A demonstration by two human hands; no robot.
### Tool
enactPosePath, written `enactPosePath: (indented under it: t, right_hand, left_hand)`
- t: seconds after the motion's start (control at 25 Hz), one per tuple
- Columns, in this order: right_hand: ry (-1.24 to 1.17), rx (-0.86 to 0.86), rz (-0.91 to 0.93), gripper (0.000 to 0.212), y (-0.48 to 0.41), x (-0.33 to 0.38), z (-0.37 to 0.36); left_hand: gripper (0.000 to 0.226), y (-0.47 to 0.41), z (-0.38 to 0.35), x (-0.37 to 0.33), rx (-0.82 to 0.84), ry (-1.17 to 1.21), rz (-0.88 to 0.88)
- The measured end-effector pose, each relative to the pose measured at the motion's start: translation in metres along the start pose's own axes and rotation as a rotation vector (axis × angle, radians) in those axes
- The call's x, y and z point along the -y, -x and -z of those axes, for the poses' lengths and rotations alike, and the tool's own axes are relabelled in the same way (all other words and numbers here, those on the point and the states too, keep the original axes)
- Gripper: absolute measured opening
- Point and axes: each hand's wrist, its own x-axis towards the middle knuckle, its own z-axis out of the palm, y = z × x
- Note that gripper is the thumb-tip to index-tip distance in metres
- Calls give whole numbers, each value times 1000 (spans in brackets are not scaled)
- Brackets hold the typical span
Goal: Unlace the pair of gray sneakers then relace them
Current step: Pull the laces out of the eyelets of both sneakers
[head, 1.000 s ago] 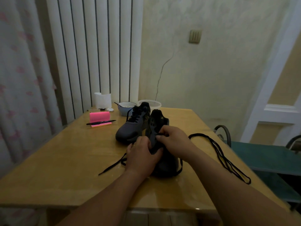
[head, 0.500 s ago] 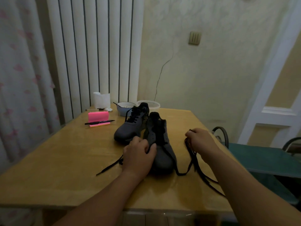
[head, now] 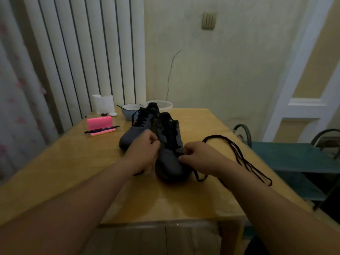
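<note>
Flanking the near sneaker (head: 169,163), left fingers (head: 155,143) curl on its edge; right fingers (head: 182,158) pinch the lace (head: 197,177).

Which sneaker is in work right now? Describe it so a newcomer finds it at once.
On the wooden table, two gray sneakers stand together near the middle. The one in work is the nearer sneaker, between the left hand and right hand. Unlike the laced sneaker behind it to the left, it shows no crossed lacing, and a black lace trails loose to its right.
</note>
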Motion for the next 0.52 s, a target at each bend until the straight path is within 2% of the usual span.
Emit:
enactPosePath:
  t: [0.12,0.2,0.28,0.36,0.44,0.52]
  right_hand:
    - [-386,24,-15,26,-4,20,12]
    - [-624,62,-3,18,-12,42,23]
    - [-756,-29,0,14,-31,60,29]
    - [-854,-89,-42,13,-51,76,41]
    - [-894,-85,12,12,-69,87,56]
    - [-731,-206,81,15,-84,84,69]
  left_hand:
    - [33,-26,30,-23,7,423,69]
    - [43,-33,40,-32,173,624,23]
    - [45,-30,38,-34,417,599,-41]
    - [40,-29,33,-33,545,565,-28]
    - [24,-38,36,-35,514,549,20]
    - [16,-51,43,-40,402,592,112]
